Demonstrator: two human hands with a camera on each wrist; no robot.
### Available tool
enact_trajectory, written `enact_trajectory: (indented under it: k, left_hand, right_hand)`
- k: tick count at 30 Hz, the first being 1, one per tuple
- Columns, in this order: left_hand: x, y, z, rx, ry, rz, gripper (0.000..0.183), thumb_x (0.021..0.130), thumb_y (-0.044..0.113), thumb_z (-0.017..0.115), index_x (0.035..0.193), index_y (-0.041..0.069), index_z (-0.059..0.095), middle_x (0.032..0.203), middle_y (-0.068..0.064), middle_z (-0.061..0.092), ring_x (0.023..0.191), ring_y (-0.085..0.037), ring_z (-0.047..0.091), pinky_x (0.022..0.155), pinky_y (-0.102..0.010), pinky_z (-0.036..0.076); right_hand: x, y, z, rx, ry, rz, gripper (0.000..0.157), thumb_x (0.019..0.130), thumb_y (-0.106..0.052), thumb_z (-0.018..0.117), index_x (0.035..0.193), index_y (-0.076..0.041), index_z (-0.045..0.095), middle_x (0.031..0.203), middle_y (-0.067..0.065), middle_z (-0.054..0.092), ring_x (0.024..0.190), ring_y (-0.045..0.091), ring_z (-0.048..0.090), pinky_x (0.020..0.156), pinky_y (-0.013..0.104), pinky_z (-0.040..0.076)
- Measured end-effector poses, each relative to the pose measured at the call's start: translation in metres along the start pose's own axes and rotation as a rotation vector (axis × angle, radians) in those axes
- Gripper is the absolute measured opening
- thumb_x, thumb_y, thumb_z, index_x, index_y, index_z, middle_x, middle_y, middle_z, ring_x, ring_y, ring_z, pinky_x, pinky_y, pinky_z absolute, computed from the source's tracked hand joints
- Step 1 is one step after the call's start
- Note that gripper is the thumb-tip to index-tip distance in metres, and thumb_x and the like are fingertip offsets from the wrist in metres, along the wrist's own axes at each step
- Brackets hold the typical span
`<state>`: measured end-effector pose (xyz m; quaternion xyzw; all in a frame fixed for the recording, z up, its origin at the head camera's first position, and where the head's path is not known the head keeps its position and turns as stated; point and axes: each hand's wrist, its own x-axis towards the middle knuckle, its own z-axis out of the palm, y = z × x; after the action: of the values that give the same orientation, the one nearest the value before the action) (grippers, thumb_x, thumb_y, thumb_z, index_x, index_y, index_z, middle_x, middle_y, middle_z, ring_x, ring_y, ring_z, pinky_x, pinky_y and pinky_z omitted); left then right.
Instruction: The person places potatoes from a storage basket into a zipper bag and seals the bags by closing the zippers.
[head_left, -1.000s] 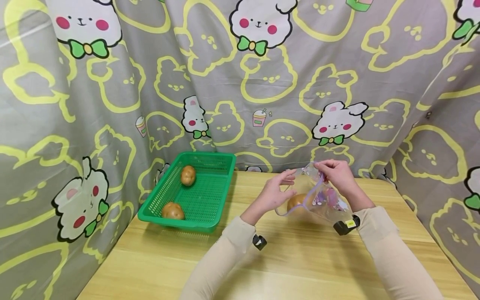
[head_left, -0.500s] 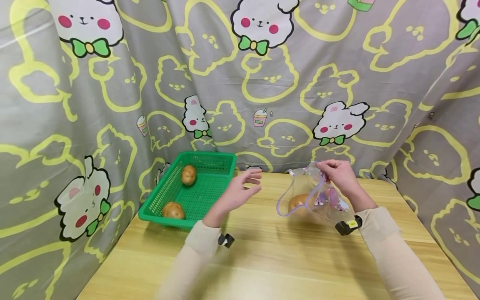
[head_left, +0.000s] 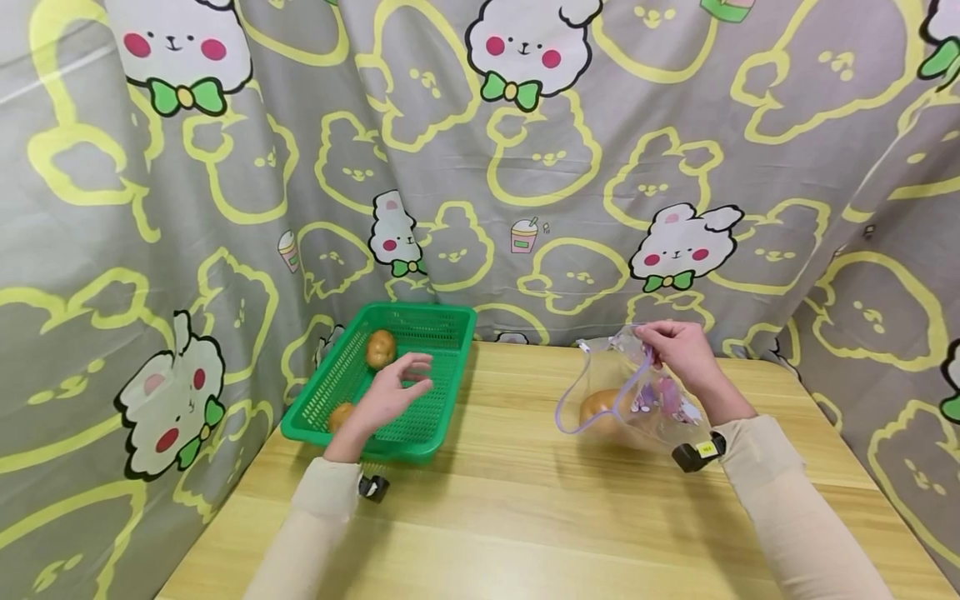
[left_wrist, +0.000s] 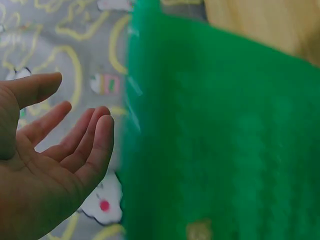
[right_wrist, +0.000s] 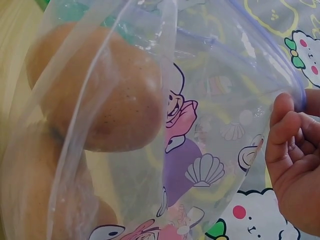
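Observation:
My left hand (head_left: 384, 402) hovers over the green plastic basket (head_left: 459, 371), fingers spread and holding nothing. Inside that basket one potato (head_left: 381, 349) lies near the far left; another potato (head_left: 341, 415) is partly covered by my hand. In the left wrist view the hand (left_wrist: 60, 150) has relaxed fingers beside the blurred basket wall (left_wrist: 210, 110). My right hand (head_left: 684, 354) pinches the purple-edged rim of a clear printed zip bag (head_left: 667, 408). A potato (head_left: 598, 405) sits in the bag. The right wrist view shows that potato (right_wrist: 100, 90) with another brown shape (right_wrist: 45, 185) below it.
A wooden table (head_left: 510, 500) carries the basket at left and the bag at right. A patterned grey curtain (head_left: 465, 167) hangs behind and along both sides. Each wrist wears a small black camera (head_left: 372, 487).
My left hand has let go of the bag's edge and moved left, over the basket. My right hand has stayed on the bag, whose mouth now stands open.

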<state>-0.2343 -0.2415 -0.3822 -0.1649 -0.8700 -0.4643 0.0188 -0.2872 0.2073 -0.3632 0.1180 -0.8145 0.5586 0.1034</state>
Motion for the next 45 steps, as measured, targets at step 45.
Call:
enact_trajectory:
  k: [45]
  left_hand:
    - [-0.016,-0.099,-0.07,0.381,-0.193,-0.215,0.047,0.081,0.006,0.072,0.123,-0.004,0.054,0.125,-0.035,0.048,0.115,-0.05,0.045,0.086,-0.054,0.044]
  right_hand:
    - [0.004,0.004,0.005,-0.003,-0.015,-0.006,0.039,0.094,-0.023,0.061,0.098,0.016,0.061,0.059,-0.005,0.057,0.048,0.006,0.047,0.043,0.023,0.043]
